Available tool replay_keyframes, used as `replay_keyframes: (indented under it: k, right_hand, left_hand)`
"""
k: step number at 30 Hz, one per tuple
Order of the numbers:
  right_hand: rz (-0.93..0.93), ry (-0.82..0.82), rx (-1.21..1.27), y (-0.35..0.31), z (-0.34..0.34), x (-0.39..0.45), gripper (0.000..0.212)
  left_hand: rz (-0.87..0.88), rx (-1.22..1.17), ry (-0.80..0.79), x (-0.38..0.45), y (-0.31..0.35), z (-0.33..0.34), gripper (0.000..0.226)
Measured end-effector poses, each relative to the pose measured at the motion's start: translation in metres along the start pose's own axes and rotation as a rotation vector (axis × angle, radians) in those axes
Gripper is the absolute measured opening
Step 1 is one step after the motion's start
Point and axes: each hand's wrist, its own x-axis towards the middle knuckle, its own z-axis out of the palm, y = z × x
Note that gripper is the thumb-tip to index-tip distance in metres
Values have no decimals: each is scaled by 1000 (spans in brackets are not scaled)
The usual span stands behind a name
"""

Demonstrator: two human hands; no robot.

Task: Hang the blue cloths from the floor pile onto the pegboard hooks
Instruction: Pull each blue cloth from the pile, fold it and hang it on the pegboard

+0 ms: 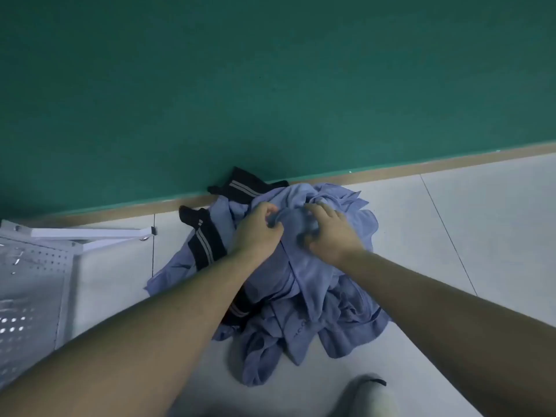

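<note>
Pick-up step. Left hand [258,227] and right hand [329,233] both pinched one cloth [296,224] atop the pile [301,296]. Next, likely: lift it free, carry to pegboard [33,281] left of the grip.

Open floor tile [469,224] is seen right of the cloth pile [301,284]. Passage on the left is narrowed by the white pegboard stand [36,266], and the top is closed off by the green wall [270,85].
</note>
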Motion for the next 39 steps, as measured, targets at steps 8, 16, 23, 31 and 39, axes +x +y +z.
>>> replay_keyframes:
  k: [8,16,23,31,39]
  right_hand:
    - [49,-115,-20,31,24,-2,54]
    - [-147,-128,-41,21,-8,-47,31]
    - [-214,-175,86,-7,-70,-113,22]
    - [-287,115,386,-58,-140,-175,48]
    - [-442,161,670,-145,-213,-238,22]
  left_hand:
    - [-128,14,25,32,3,32,28]
    - [-155,-326,62,-19,30,15,14]
    - [76,-226,-24,-88,78,-32,22]
    - [333,-306,-90,-165,152,-113,16]
    - [523,-219,85,-244,217,-198,23]
